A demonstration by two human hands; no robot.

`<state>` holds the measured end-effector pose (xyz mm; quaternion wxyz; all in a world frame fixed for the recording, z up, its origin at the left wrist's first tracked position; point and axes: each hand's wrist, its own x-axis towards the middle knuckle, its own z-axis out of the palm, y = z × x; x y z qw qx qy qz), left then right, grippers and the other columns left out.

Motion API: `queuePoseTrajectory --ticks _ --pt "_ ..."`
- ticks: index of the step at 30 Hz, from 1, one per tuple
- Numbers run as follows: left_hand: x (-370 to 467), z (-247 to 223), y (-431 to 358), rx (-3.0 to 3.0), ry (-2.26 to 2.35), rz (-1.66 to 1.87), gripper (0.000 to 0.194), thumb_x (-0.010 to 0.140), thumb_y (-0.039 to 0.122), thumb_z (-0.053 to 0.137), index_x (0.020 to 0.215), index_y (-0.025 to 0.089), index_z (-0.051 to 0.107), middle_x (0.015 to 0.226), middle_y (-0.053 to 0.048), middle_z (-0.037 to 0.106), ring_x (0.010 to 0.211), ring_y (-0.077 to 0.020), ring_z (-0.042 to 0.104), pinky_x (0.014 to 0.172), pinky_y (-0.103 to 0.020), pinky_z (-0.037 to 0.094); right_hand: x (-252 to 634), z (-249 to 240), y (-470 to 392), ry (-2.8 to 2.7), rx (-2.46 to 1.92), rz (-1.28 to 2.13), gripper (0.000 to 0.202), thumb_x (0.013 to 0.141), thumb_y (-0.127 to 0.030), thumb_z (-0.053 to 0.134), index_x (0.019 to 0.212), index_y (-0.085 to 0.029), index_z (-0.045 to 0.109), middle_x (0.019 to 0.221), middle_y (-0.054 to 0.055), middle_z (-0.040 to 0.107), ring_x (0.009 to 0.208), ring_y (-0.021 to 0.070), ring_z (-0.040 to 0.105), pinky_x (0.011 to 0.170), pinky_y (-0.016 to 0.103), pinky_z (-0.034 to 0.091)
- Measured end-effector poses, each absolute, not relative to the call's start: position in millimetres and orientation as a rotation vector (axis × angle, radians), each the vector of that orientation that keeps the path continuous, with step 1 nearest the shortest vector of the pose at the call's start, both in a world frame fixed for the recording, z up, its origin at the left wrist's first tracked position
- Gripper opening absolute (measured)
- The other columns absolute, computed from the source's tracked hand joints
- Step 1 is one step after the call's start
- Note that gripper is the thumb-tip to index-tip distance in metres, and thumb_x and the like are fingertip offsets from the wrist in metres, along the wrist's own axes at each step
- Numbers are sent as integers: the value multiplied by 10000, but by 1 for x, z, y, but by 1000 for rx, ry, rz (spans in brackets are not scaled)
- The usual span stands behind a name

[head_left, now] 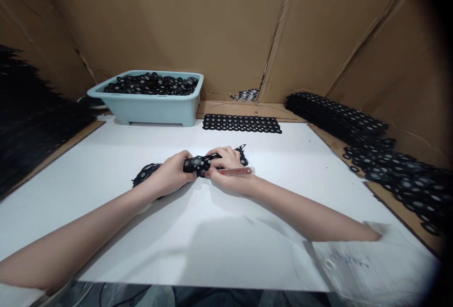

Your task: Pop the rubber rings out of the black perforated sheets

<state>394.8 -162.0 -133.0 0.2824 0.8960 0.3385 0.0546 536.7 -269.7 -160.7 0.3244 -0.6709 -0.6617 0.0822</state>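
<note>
Black bundle of linked, perforated discs [198, 162], lying near the centre of the white tabletop [226, 250], which serves here as the hub of the clock. The left hand [173, 172] clamps it between thumb and fingers; the right hand [228, 168] curls its fingers over the other end, a slim red implement [233, 171] lying along the thumb. At 11 o'clock, a pale-blue plastic basin [155, 110] filled with black disc pieces [152, 84]; between 1 and 2 o'clock, 1 flat disc sheet [242, 123]; at 2 o'clock, a stack of sheets [336, 113]; at 3 o'clock, a loose heap [406, 179]; at 10 o'clock, a dark pile [31, 95]. Should either grip slacken, the bundle would probably spread; the implement, lightly lodged, could slip or snag a disc. The hands hide much of the bundle, including its 8 o'clock side. The implement's working end cannot be made out. The dark pile is cut off at 9 o'clock, its layers lost in shadow.
</note>
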Motion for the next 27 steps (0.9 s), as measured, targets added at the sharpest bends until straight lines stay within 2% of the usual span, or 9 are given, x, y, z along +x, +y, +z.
queuePoseTrajectory --ticks 11,20,24,27 --pt "393 -131 -161 2402 897 56 229 629 324 488 815 195 451 721 5 537 669 -186 503 565 -257 341 534 -167 -269 -1764 -1702 162 235 797 -243 426 607 -179 549 1168 4 480 1116 185 333 911 389 199" --pt "391 -139 -180 2286 1004 267 242 683 308 471 892 191 432 850 -36 569 792 -216 541 653 -284 388 523 -164 -267 -1827 -1894 -88 215 808 -271 415 728 -190 597 1055 66 489 961 215 368 822 369 260" --pt "393 -128 -182 2285 998 183 286 665 334 489 904 184 443 780 -12 557 713 -192 533 590 -263 377 527 -159 -264 -1793 -1885 -82 241 803 -283 419 657 -188 586 973 60 499 931 211 372 792 361 267" --pt "393 -121 -169 2359 888 72 307 638 391 515 862 184 478 709 5 540 664 -182 517 549 -251 357 531 -154 -264 -1767 -1880 61 261 790 -280 432 593 -185 574 886 50 517 901 199 389 792 361 270"
